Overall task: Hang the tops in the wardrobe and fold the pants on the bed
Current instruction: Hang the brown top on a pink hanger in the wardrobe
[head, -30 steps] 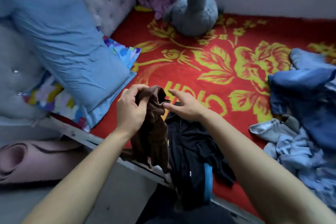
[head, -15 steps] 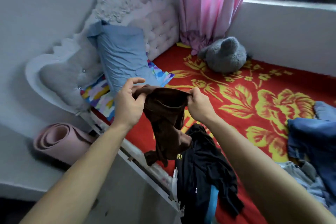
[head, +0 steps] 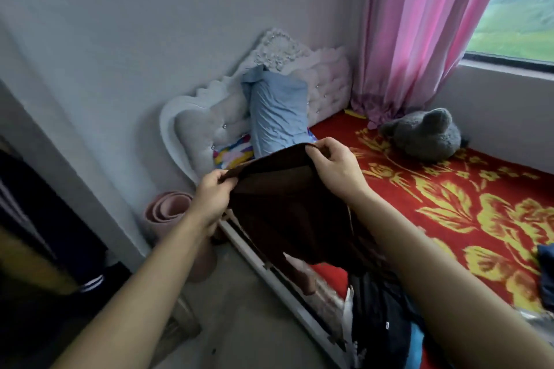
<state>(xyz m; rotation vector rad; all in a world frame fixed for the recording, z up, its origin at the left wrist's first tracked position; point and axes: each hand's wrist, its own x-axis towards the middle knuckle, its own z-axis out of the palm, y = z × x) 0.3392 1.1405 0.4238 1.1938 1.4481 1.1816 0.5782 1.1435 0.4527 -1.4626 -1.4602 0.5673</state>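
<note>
1. The left hand (head: pixel 211 198) pinches one end of the brown garment's (head: pixel 284 210) top edge, fingers curled round the cloth.
2. The right hand (head: pixel 335 169) grips the other end of that edge, thumb and fingers closed on it, a little higher and farther away than the left.
3. The brown garment is held up in the air between the two hands, its top edge stretched and the rest hanging down over the near edge of the bed (head: pixel 404 189). Blur hides whether it is a top or pants.
4. A black garment (head: pixel 380 317) lies crumpled on the bed's near edge, below the right forearm.
5. A bit of blue clothing (head: pixel 547 272) shows at the right border, on the bed.
6. The bed has a red cover with yellow flowers. A blue pillow (head: pixel 275 111) leans upright against the white headboard (head: pixel 207 117).
7. A grey plush (head: pixel 425 135) sits at the bed's far side, near the pink curtain (head: pixel 419 24) and under the window (head: pixel 524 9).
8. A rolled pink mat (head: pixel 168 210) lies on the floor beside the headboard, just beyond the left hand.
</note>
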